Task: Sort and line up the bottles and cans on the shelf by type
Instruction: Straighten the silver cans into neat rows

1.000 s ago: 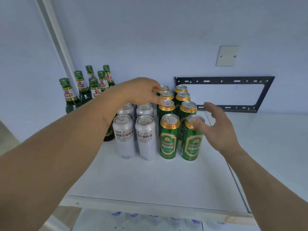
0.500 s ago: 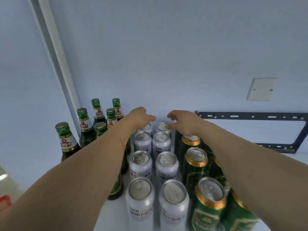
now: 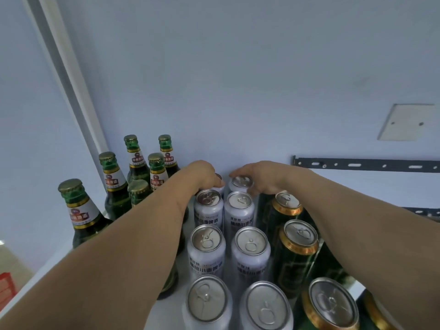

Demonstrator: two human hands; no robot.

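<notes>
Both hands reached to the rear pair of the white cans, against the wall.

The pale wall (image 3: 238, 79) was the backdrop; the shelf (image 3: 35, 279) ran up to it. Nearest the wall's left corner stood the green bottles (image 3: 112, 182), glass, likely heavy and breakable, best taken by the neck. Right of them, out from the wall, ran two files of white cans (image 3: 242, 210), then the green cans (image 3: 300, 241) farther right. Cans looked smooth and stiff, probably slippery; gripping round the body seemed safest. Both forearms stretched straight towards the wall. The left hand (image 3: 202, 173) curled over the rear left can, fingers bent down around it; the right hand (image 3: 264, 177) cupped the rear right can (image 3: 241, 182), fingertips on its rim. Whether either grasp was tight, I could not tell.
</notes>
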